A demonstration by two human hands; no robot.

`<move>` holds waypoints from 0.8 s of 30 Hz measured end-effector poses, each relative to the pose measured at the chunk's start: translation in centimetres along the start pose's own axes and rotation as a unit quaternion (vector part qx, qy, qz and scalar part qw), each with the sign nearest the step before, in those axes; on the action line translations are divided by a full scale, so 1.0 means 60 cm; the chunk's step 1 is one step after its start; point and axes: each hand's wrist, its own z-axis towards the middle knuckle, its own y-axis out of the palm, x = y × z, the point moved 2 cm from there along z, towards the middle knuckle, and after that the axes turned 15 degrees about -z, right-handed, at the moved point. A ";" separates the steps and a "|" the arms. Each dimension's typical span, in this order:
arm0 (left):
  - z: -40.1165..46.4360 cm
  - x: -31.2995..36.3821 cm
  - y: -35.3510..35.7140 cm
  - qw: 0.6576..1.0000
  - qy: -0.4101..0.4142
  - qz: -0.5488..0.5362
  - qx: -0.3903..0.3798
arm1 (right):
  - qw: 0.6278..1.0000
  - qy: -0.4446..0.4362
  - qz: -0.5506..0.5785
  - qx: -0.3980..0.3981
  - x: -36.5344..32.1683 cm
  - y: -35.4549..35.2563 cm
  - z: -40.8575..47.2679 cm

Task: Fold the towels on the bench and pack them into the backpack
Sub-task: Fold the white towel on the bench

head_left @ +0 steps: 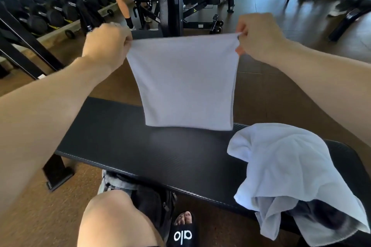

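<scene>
Mid-fold, my left hand [107, 46] and right hand [259, 36] each pinched a top corner of the towel [184, 82] hanging above the surface's [112, 136] far edge; next I'd halve it again.

I see both hands raised over the tabletop [124, 138], a black padded gym bench: the left hand [107, 46] pinches one top corner of a white towel [184, 84] and the right hand [259, 36] pinches the other, so it hangs flat between them with its lower edge just above the pad. A second white towel [291, 170] lies crumpled on the tabletop's right end, spilling over the near edge. A dark backpack [152, 200] sits on the floor under the tabletop beside my knee and black slide sandal [182, 234].
</scene>
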 end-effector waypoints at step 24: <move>-0.384 -0.077 0.184 0.929 0.243 0.001 -0.277 | 0.960 -0.120 -0.099 -0.232 -0.058 0.227 -0.450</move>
